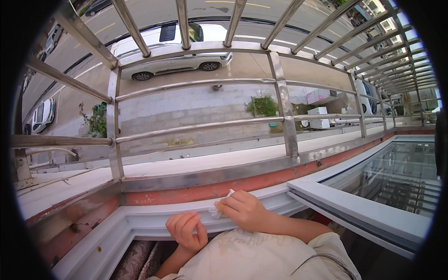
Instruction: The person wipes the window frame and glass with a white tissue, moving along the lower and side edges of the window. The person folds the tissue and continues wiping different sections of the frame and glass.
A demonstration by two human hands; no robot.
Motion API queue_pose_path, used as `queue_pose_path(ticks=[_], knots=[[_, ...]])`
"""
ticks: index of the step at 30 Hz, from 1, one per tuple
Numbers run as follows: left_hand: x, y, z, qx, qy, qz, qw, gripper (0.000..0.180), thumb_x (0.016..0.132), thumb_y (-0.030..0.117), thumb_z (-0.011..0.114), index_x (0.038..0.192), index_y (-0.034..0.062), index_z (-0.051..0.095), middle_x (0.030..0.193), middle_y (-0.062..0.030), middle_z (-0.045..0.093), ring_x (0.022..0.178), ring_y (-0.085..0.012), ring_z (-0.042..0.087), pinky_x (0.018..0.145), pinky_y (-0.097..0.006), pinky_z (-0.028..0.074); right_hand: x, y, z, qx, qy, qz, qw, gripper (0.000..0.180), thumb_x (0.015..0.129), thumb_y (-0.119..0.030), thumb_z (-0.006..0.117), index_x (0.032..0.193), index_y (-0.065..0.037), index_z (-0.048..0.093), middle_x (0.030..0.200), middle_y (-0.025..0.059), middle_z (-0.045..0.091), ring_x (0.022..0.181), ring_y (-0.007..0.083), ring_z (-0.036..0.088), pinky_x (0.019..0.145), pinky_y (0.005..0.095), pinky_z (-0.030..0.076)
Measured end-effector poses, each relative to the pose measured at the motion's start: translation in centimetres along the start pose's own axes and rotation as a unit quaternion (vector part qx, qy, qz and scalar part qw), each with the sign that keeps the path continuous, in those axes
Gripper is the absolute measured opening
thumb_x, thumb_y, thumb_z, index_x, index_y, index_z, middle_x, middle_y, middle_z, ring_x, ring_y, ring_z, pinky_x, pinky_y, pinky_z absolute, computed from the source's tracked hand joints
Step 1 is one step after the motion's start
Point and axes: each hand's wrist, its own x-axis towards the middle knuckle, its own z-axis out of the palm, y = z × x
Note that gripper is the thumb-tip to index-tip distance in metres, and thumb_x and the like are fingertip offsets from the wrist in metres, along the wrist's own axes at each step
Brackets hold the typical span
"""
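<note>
From my remote feed, my right hand pinches a crumpled white wipe against the white window frame's outer edge, best rubbed firmly along it, while my left hand rests curled, holding nothing.

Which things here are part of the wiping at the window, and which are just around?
In use: white wipe held by the right hand; white window frame; left hand resting on it.

Just around: metal grille; open window sash; white car on the street; potted plant.
</note>
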Motion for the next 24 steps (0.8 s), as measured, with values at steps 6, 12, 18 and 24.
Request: queue_pose_path(ticks=[6, 12, 18, 24], knots=[[-1.1, -0.3, 0.1, 0.032, 0.048, 0.019, 0.998, 0.019, 0.087, 0.009, 0.055, 0.106, 0.0055, 0.057, 0.114, -0.0152, 0.059, 0.103, -0.0331, 0.053, 0.091, -0.047, 0.043, 4.6, -2.3, 5.4, 0.023, 0.006, -0.08, 0.997, 0.033, 0.076, -0.013, 0.064, 0.105, 0.002, 0.066, 0.086, 0.0053, 0.056, 0.08, 0.0209, 0.055, 0.071, 0.0318, 0.047], [-1.1, -0.5, 0.0, 0.02, 0.044, 0.01, 0.999, 0.017, 0.088, 0.011, 0.053, 0.104, 0.0052, 0.056, 0.113, -0.0157, 0.059, 0.102, -0.0329, 0.053, 0.091, -0.047, 0.043, 2.1, -1.1, 2.1, 0.01, -0.036, -0.051, 0.998, 0.036, 0.077, -0.011, 0.064, 0.111, 0.001, 0.067, 0.092, 0.0051, 0.06, 0.083, 0.0208, 0.057, 0.074, 0.0315, 0.049], [-1.4, -0.5, 0.4, -0.001, 0.052, -0.012, 0.999, 0.018, 0.09, 0.017, 0.057, 0.106, 0.0095, 0.06, 0.114, -0.0099, 0.064, 0.102, -0.03, 0.056, 0.09, -0.045, 0.042, -3.6, 1.0, -4.0, -0.091, -0.041, 0.05, 0.994, 0.035, 0.078, -0.011, 0.064, 0.112, 0.0, 0.067, 0.097, 0.007, 0.064, 0.086, 0.0224, 0.061, 0.079, 0.0335, 0.051], [-0.9, -0.1, 0.2, 0.013, 0.035, 0.01, 0.999, 0.017, 0.087, 0.01, 0.056, 0.102, 0.0053, 0.057, 0.111, -0.0148, 0.061, 0.1, -0.0332, 0.055, 0.089, -0.047, 0.044, -3.4, 1.2, -3.6, -0.075, -0.002, 0.042, 0.996, 0.033, 0.073, -0.008, 0.068, 0.106, -0.002, 0.07, 0.094, 0.0052, 0.067, 0.078, 0.0223, 0.06, 0.068, 0.0341, 0.051]])
